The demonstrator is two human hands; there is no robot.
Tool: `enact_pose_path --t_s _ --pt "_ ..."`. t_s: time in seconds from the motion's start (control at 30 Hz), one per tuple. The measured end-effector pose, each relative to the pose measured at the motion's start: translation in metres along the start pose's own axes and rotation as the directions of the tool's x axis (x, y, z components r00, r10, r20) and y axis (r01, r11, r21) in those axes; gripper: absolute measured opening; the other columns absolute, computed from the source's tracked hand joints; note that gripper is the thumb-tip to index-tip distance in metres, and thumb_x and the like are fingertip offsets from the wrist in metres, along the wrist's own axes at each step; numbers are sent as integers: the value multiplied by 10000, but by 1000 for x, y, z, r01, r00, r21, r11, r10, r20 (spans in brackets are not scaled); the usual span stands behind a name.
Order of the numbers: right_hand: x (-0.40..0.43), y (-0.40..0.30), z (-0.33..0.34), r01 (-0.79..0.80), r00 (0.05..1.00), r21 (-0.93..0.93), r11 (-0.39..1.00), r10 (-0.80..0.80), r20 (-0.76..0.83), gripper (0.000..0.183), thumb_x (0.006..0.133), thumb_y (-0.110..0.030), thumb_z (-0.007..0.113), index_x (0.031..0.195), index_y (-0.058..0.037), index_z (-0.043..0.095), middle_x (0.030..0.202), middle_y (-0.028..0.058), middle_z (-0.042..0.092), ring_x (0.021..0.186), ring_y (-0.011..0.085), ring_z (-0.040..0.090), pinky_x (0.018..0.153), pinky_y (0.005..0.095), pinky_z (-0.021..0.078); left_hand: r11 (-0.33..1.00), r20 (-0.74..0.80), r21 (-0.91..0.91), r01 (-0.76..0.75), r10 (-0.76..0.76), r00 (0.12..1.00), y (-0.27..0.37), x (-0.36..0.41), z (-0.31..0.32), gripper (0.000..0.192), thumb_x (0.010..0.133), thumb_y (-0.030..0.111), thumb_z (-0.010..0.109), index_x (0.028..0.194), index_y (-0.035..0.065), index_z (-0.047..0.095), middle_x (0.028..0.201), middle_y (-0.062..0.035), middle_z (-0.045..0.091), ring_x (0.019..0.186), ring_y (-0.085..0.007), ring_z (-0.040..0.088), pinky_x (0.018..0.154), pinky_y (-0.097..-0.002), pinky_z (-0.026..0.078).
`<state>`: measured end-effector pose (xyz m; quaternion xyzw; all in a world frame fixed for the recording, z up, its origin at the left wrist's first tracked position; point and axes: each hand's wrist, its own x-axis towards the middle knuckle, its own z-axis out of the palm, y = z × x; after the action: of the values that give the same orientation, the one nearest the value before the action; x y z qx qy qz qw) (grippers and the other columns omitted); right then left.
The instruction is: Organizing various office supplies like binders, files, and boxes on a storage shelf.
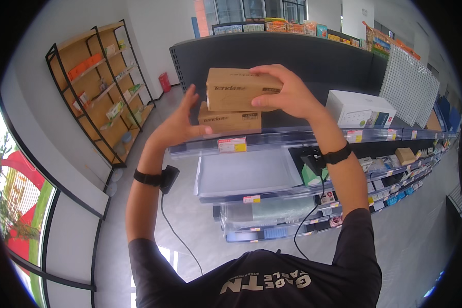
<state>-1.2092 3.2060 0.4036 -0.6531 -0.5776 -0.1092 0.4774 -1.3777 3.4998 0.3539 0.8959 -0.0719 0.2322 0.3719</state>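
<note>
My right hand (292, 90) grips the right end of a brown Tenda cardboard box (231, 96), thumb on its front face and fingers over the top. This box is above a second brown Tenda box (231, 121), which rests on the top shelf (285, 135); whether the two touch is hard to tell. My left hand (179, 123) is just left of the boxes, fingers spread and thumb near the lower box's front. It holds nothing. A white carton (360, 109) with a printed picture stands on the same shelf, to the right of my right hand.
Price tags (232, 145) line the shelf edge. Lower shelves hold a flat white package (246, 173) and small boxed goods. A white pegboard panel (410, 84) leans at the right. Cables hang from black wrist devices (170, 179). A wooden rack (100, 92) stands left, beyond the floor.
</note>
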Motion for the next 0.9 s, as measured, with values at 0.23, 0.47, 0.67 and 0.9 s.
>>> enact_pose_path --t_s 0.23,0.47,0.67,0.9 --pt "13 -34 23 152 988 -73 986 -148 51 709 727 -329 931 1350 -115 670 1288 145 558 1232 304 571 1051 398 484 916 -239 -347 -201 120 963 50 6 5 1141 702 229 972 1585 6 285 1455 -174 528 1373 -281 517 1142 -396 433" --pt "2 12 25 29 985 -172 985 2 175 765 770 -357 905 1397 -37 607 1383 161 563 1280 333 560 1092 426 458 907 -333 -372 -197 67 940 20 -31 -27 1071 676 252 983 1519 -32 387 1377 -137 591 1289 -245 582 1092 -368 476" --pt "-1 45 -12 8 937 -315 949 103 334 619 813 -376 834 1296 -34 653 1250 165 634 1212 331 594 1041 410 477 863 -414 -460 -206 -3 910 -31 -47 -33 1065 714 311 947 1522 -56 360 1386 -162 577 1291 -280 584 1083 -382 479" --pt "-28 29 -70 -129 891 -524 842 330 311 561 806 -269 806 1302 -60 649 1283 166 667 1229 336 611 1034 420 489 943 -290 -331 -27 -75 954 -27 -33 1 1051 728 264 940 1535 -21 330 1356 -164 577 1296 -252 561 1062 -371 491"
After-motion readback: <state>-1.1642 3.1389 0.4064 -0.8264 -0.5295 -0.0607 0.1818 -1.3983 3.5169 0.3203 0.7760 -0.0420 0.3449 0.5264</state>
